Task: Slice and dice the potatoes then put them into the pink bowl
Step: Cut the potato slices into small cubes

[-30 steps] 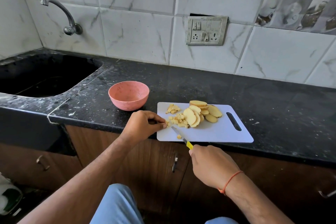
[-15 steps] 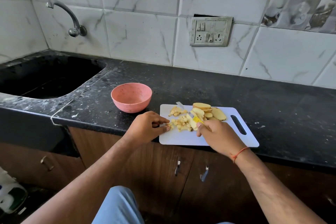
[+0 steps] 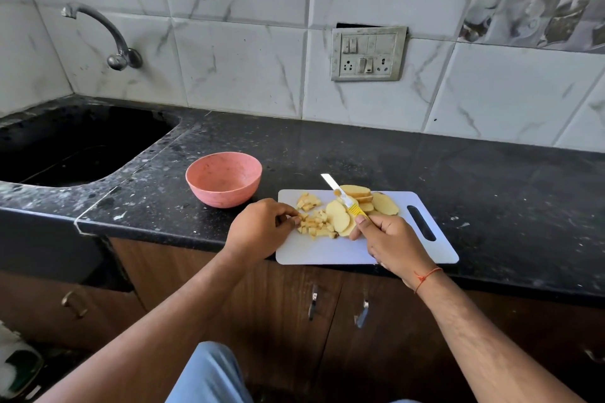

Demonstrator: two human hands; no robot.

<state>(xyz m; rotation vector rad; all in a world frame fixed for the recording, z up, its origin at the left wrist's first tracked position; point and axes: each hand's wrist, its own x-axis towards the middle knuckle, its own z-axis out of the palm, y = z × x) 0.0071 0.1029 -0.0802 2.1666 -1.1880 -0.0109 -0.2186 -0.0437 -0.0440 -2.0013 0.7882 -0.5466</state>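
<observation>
Two hands over the white plastic cutting board point(image 3: 327, 252) on the black speckled stone counter point(image 3: 360, 154). My right hand point(image 3: 389, 242) grips the yellow-handled small knife point(image 3: 343, 196); its blade points away from me, up past the far edge of the board, above the pale yellow potato slices point(image 3: 360, 203). The slices lie overlapping just beyond my right knuckles. My left hand point(image 3: 262, 229) has its fingers curled, fingertips point(image 3: 296, 221) pinching at the heap of small diced potato pieces point(image 3: 316, 224), which sits between my two hands. A smaller cluster of dice point(image 3: 307, 201) lies just past the left fingertips. The round pink plastic bowl point(image 3: 224, 183) stands on the counter beyond my left hand, near the board's left corner, apart from it.
</observation>
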